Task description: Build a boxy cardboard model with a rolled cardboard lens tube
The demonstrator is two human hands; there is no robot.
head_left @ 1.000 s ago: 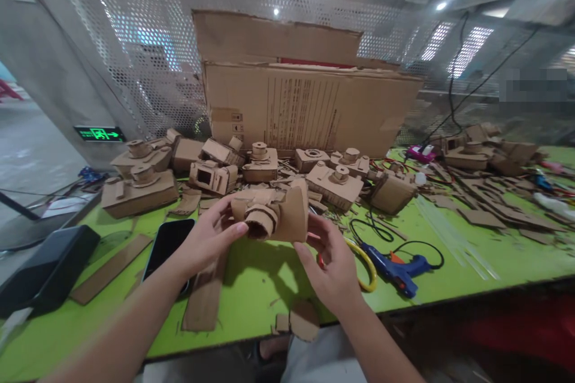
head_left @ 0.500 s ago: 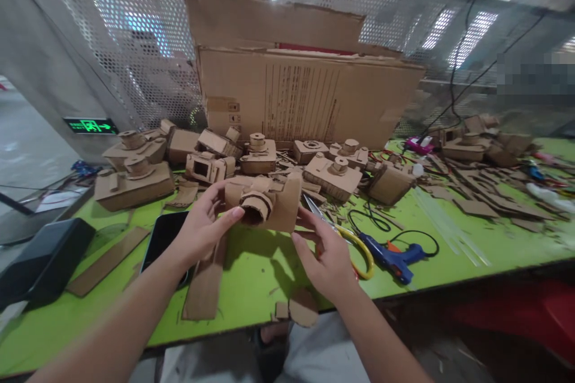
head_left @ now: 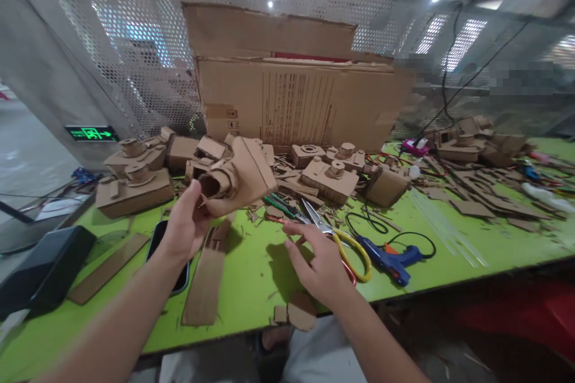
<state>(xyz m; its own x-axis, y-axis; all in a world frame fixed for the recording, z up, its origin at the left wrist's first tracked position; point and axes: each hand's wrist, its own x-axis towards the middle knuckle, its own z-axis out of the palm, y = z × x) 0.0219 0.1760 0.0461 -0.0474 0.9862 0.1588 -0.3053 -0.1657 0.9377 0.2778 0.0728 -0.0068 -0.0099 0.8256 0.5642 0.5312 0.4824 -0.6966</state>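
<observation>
A cardboard camera model (head_left: pixel 251 176) with a round tube lens is held up and tilted in my left hand (head_left: pixel 185 224), its lens facing left toward me. My right hand (head_left: pixel 317 260) hovers over the table with fingers apart, holding nothing. Close beside it lie scissors with yellow handles (head_left: pixel 365 260) and a green-handled tool (head_left: pixel 281 203). A blue glue gun (head_left: pixel 390 257) rests farther right. Below my left hand are a long cardboard strip (head_left: pixel 204 284) and a dark phone (head_left: pixel 180 280), partly hidden by my wrist.
Several cardboard camera models (head_left: pixel 330 178) stand along the back of the green table (head_left: pixel 251 305), before a large cardboard box (head_left: pixel 309 99). Cardboard scraps (head_left: pixel 489 191) and clear glue sticks (head_left: pixel 444 227) lie right. A black case (head_left: pixel 45 266) sits left.
My right hand has let go of the cardboard model. My left hand has turned and tilted it, with its lens now pointing left. The green-handled tool has come into sight.
</observation>
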